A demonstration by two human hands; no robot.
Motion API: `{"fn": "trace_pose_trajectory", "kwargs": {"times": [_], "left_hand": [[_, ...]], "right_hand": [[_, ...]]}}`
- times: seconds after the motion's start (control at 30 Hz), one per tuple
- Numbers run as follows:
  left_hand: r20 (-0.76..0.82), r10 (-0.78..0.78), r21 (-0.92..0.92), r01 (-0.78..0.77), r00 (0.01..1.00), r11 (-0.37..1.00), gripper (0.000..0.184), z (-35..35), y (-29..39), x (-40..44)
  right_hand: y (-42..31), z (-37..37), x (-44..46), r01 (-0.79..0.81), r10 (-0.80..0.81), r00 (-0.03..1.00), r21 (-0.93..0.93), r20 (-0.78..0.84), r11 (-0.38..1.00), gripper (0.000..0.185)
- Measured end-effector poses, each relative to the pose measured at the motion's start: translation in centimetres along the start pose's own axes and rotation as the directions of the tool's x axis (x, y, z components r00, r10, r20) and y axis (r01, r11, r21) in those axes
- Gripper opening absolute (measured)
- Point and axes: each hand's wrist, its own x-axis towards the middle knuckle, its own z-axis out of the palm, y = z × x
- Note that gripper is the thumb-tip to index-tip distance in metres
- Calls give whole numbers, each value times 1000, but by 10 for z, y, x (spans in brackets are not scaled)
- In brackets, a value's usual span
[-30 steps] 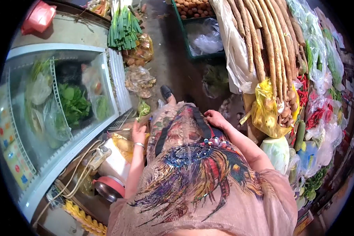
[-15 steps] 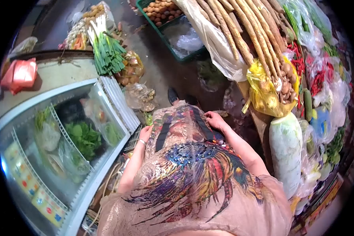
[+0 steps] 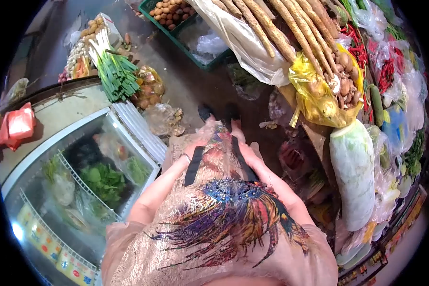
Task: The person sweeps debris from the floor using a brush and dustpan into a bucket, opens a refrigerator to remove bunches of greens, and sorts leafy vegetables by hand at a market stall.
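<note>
Patterned dress (image 3: pixel 219 221) calls for light, even handling between left hand (image 3: pixel 192 149) and right hand (image 3: pixel 246 151), whose finger grip I cannot tell.

The person's left hand (image 3: pixel 196 146) and right hand (image 3: pixel 244 149) blend into the sheer pinkish-beige patterned shirt (image 3: pixel 152 243), fingers too indistinct to tell whether they grip it. The top edge cuts off the long brown rod-shaped roots (image 3: pixel 267 29) and green plastic crate (image 3: pixel 219 61). Glass blurs the pale bagged produce (image 3: pixel 63 188); lettering on yellow-and-white printed panels (image 3: pixel 38 233) is illegible. The crumpled clear plastic bag's (image 3: pixel 161 119) contents are indistinct.
</note>
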Motion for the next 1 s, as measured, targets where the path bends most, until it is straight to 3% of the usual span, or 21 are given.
{"fn": "trace_pose_trajectory", "kwargs": {"times": [0.07, 0.1, 0.13, 0.2, 0.27, 0.33, 0.37, 0.4, 0.43, 0.47, 0.5, 0.53, 0.57, 0.6, 0.7, 0.77, 0.8, 0.87, 0.9, 0.97, 1.0], "left_hand": [[210, -328, 538, 172, 921, 826, 47, 10, 24, 7], [211, -456, 540, 286, 864, 792, 51, 16, 37, 16], [199, -460, 512, 309, 865, 802, 51, 20, 36, 21], [11, -539, 540, 449, 842, 712, 50, 33, 27, 27], [3, -591, 502, 510, 807, 698, 52, 41, 12, 33], [-84, -620, 502, 570, 781, 650, 54, 63, -11, 34], [-83, -630, 475, 586, 772, 656, 54, 79, -25, 28], [-167, -553, 608, 527, 816, 594, 60, 97, -38, 20], [-237, -458, 726, 470, 857, 502, 69, 111, -51, 18], [-216, -513, 608, 525, 831, 596, 67, 107, -41, 21], [-185, -559, 474, 571, 808, 670, 65, 86, -13, 27], [-155, -613, 397, 617, 775, 679, 64, 61, 16, 35], [-289, -515, 423, 590, 807, 687, 66, 71, 7, 30], [-294, -511, 389, 590, 807, 707, 65, 74, 0, 28], [-328, -499, 318, 592, 802, 741, 61, 79, -15, 21], [-361, -482, 280, 586, 799, 761, 59, 78, -18, 21], [-367, -501, 313, 611, 784, 727, 58, 77, -16, 23], [-374, -518, 336, 633, 769, 697, 56, 71, -20, 29], [-380, -494, 363, 617, 782, 698, 56, 68, -22, 29], [-358, -486, 396, 600, 798, 695, 55, 64, -22, 27], [-350, -486, 406, 598, 801, 691, 55, 63, -21, 28]], "right_hand": [[57, 46, 51, 192, -191, 981, -49, 39, 980, 45], [25, 22, 46, 182, -184, 975, 25, 127, 983, 42], [41, 29, 64, 275, -272, 958, -17, 96, 961, 40], [22, 9, 81, 177, -173, 978, -24, 116, 984, 43], [26, -9, 102, 121, -122, 986, 16, 112, 993, 46], [97, 18, 173, 29, 4, 994, 298, -110, 954, 54], [118, 22, 201, -55, 133, 985, 526, -111, 849, 62], [132, 9, 229, -216, 249, 968, 575, 22, 789, 74], [134, -2, 246, -253, 327, 944, 719, 38, 647, 76], [134, -11, 264, -266, 397, 916, 838, 65, 477, 78], [142, -15, 286, -271, 397, 916, 828, 64, 491, 78], [152, -18, 306, -259, 470, 881, 883, 50, 390, 82], [164, -19, 326, -233, 544, 838, 930, 44, 283, 86], [177, -17, 347, -239, 548, 835, 928, 46, 286, 86], [237, -12, 399, -195, 632, 775, 954, 6, 230, 77], [288, -13, 438, -228, 616, 764, 974, 189, -17, 59], [294, -11, 447, -229, 622, 760, 973, 189, -15, 59], [298, -15, 460, -64, 592, 800, 994, 103, -86, 36], [297, -17, 464, -67, 599, 794, 994, 103, -82, 36], [290, -12, 473, 156, 441, 896, 965, -50, -209, 22], [292, -9, 481, 158, 447, 893, 963, -46, -218, 22]]}}
